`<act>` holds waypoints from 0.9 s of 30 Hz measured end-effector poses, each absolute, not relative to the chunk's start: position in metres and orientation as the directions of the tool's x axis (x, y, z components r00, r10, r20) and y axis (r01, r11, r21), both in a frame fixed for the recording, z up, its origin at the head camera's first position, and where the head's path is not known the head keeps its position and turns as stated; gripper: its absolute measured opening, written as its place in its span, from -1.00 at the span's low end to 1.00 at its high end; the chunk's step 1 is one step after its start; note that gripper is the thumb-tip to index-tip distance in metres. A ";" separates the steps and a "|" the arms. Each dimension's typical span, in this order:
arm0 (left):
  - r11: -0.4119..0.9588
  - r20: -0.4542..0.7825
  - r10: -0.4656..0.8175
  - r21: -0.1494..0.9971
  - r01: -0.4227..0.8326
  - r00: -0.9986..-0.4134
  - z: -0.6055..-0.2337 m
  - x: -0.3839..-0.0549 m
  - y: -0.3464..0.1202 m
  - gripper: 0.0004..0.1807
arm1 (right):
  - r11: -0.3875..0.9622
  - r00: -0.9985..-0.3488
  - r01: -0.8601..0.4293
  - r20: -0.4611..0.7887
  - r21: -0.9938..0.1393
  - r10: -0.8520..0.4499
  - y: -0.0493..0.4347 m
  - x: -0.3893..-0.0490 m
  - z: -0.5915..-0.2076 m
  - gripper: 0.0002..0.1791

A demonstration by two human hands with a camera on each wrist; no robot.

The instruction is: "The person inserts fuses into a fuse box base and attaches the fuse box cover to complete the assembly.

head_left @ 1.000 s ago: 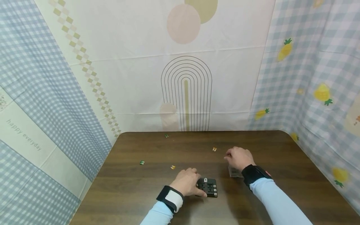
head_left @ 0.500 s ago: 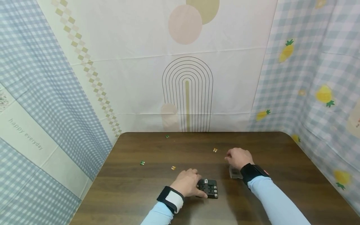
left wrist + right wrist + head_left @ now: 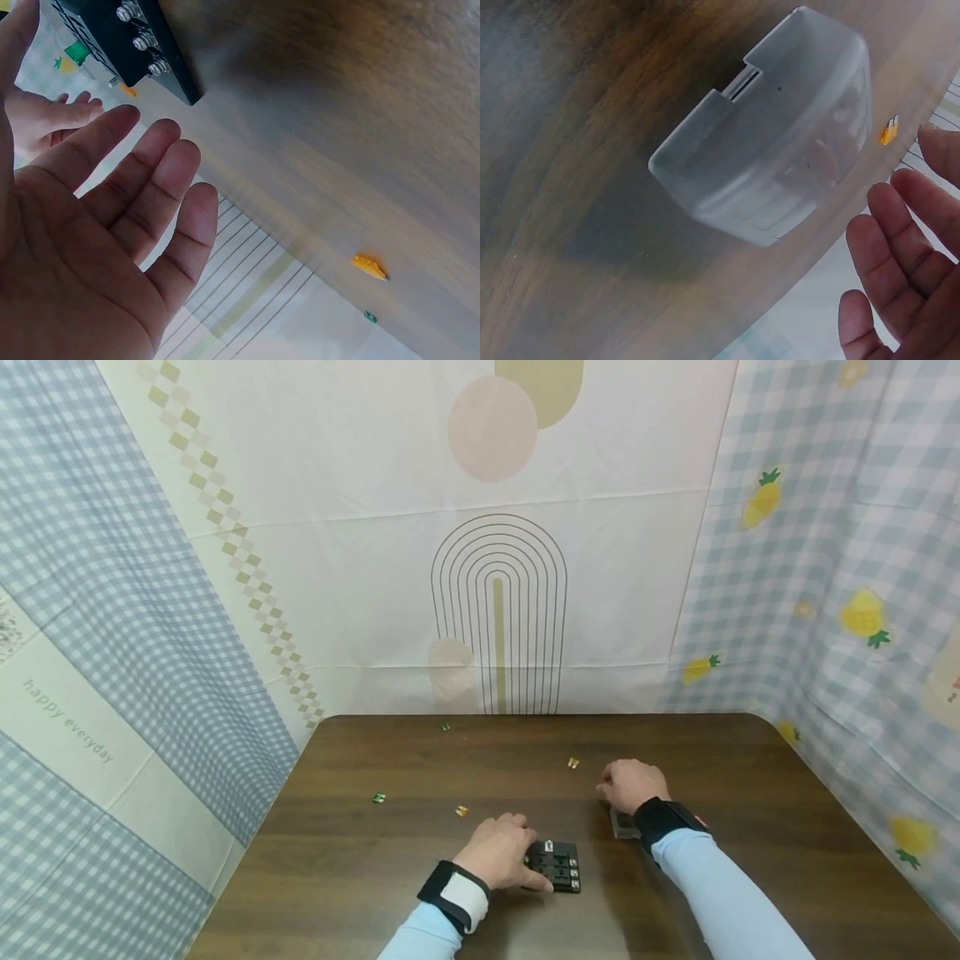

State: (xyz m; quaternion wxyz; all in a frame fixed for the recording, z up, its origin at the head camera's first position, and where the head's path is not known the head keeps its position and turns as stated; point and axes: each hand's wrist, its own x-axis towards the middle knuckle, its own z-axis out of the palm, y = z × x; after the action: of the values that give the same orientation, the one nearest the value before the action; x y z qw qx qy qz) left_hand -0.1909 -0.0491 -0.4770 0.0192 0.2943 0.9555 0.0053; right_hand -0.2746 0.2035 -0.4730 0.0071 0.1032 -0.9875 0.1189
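Observation:
A black fuse block (image 3: 562,868) with screw terminals lies at the middle front of the table. My left hand (image 3: 495,852) rests beside its left side, the thumb at its near edge; in the left wrist view the fingers are extended and apart from it. A green blade fuse (image 3: 76,51) shows at the block's side in that view. My right hand (image 3: 632,785) hovers over a clear plastic cover (image 3: 622,825), with its fingers loosely bent and nothing visible between them. In the right wrist view the cover (image 3: 780,112) stands apart from the fingertips.
Two orange blade fuses, a near one (image 3: 461,811) and a far one (image 3: 573,763), lie on the brown table (image 3: 337,877). A green fuse (image 3: 379,797) lies farther left, another green fuse (image 3: 445,727) by the back edge. Printed cloth (image 3: 360,610) hangs behind.
My right wrist has shifted slightly left over the clear cover. The left hand and the fuse block have stayed in place; the head view has tilted a little.

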 end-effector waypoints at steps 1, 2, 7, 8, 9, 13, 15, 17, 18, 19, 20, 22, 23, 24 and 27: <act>0.826 -0.034 0.563 0.022 0.563 -0.826 -0.477 -0.191 -0.049 -0.22 | 0.951 -0.979 -0.203 0.037 -0.232 -0.200 0.203 -0.275 -0.473 -0.77; 0.827 -0.035 0.563 0.023 0.562 -0.826 -0.477 -0.190 -0.049 -0.21 | 0.952 -0.980 -0.200 0.035 -0.230 -0.198 0.203 -0.276 -0.474 -0.78; 0.826 -0.036 0.564 0.024 0.563 -0.825 -0.476 -0.190 -0.049 -0.20 | 0.957 -0.980 -0.197 0.031 -0.212 -0.194 0.200 -0.278 -0.475 -0.81; 0.826 -0.035 0.564 0.025 0.563 -0.825 -0.476 -0.190 -0.049 -0.21 | 0.958 -0.981 -0.196 0.029 -0.209 -0.194 0.199 -0.278 -0.475 -0.82; 0.826 -0.035 0.564 0.026 0.564 -0.825 -0.476 -0.191 -0.049 -0.21 | 0.959 -0.981 -0.194 0.027 -0.206 -0.193 0.199 -0.279 -0.476 -0.83; 0.823 -0.033 0.568 0.018 0.567 -0.823 -0.477 -0.191 -0.048 -0.20 | 0.964 -0.983 -0.184 0.024 -0.192 -0.183 0.198 -0.282 -0.479 -0.84; 0.824 -0.035 0.567 0.020 0.567 -0.823 -0.478 -0.191 -0.049 -0.20 | 0.965 -0.984 -0.176 0.029 -0.197 -0.173 0.199 -0.282 -0.481 -0.84; 0.825 -0.037 0.564 0.023 0.564 -0.825 -0.478 -0.191 -0.049 -0.20 | 0.964 -0.986 -0.168 0.031 -0.207 -0.165 0.201 -0.282 -0.482 -0.84; 0.827 -0.038 0.563 0.026 0.562 -0.826 -0.478 -0.191 -0.049 -0.20 | 0.963 -0.986 -0.167 0.034 -0.211 -0.163 0.202 -0.282 -0.483 -0.83; 0.827 -0.039 0.562 0.027 0.561 -0.827 -0.478 -0.191 -0.049 -0.20 | 0.963 -0.987 -0.163 0.035 -0.216 -0.159 0.203 -0.281 -0.483 -0.82; 0.829 -0.040 0.560 0.027 0.559 -0.828 -0.478 -0.190 -0.049 -0.20 | 0.963 -0.987 -0.159 0.035 -0.218 -0.155 0.204 -0.281 -0.483 -0.82; 0.830 -0.042 0.558 0.024 0.557 -0.829 -0.478 -0.190 -0.049 -0.20 | 0.963 -0.988 -0.155 0.031 -0.220 -0.152 0.204 -0.280 -0.483 -0.81; 0.831 -0.043 0.557 0.021 0.557 -0.829 -0.478 -0.191 -0.049 -0.20 | 0.963 -0.988 -0.155 0.030 -0.221 -0.152 0.204 -0.279 -0.482 -0.80; 0.830 -0.043 0.558 0.016 0.557 -0.829 -0.477 -0.191 -0.049 -0.19 | 0.963 -0.988 -0.153 0.027 -0.223 -0.151 0.204 -0.280 -0.482 -0.80; 0.829 -0.047 0.559 0.007 0.559 -0.828 -0.476 -0.191 -0.049 -0.18 | 0.963 -0.989 -0.147 0.017 -0.225 -0.147 0.204 -0.280 -0.483 -0.79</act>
State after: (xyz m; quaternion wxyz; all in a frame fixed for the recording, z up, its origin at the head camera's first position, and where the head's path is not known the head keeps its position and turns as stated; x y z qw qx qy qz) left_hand -0.1914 -0.0490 -0.4765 0.0234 0.2924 0.9560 -0.0034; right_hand -0.2804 0.2044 -0.4830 0.0002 0.0743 -0.9907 0.1138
